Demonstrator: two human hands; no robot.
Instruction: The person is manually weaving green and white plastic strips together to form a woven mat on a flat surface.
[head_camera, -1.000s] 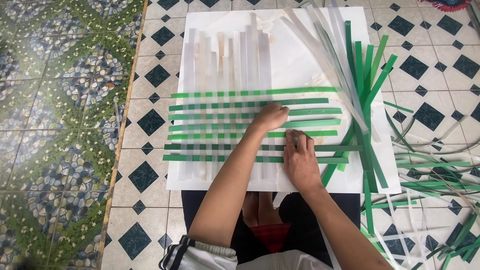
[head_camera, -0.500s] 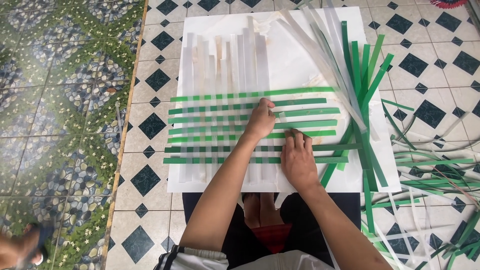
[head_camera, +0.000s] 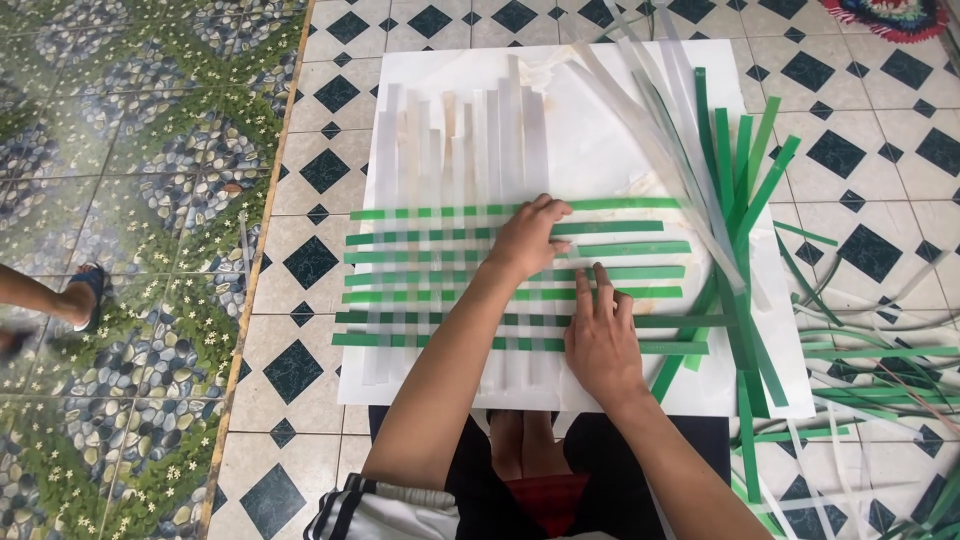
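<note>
The upper left part of the white board (head_camera: 440, 75) lies bare above the upright white strips (head_camera: 470, 140), and so does the patch between those strips and the slanting bundle of loose strips (head_camera: 700, 170) on the right, so a hand could pass there. On the right the way is blocked by that bundle and by the tangle of green and white strips (head_camera: 880, 350) strewn over the tiled floor (head_camera: 300, 260) beside the board, while the floor to the left of the board is open as far as a person's foot (head_camera: 85, 290) at the far left edge. The near edge is taken up by the 2 forearms, with the left hand (head_camera: 528, 238) and right hand (head_camera: 600, 335) both lying flat on the woven mat (head_camera: 430, 285).
</note>
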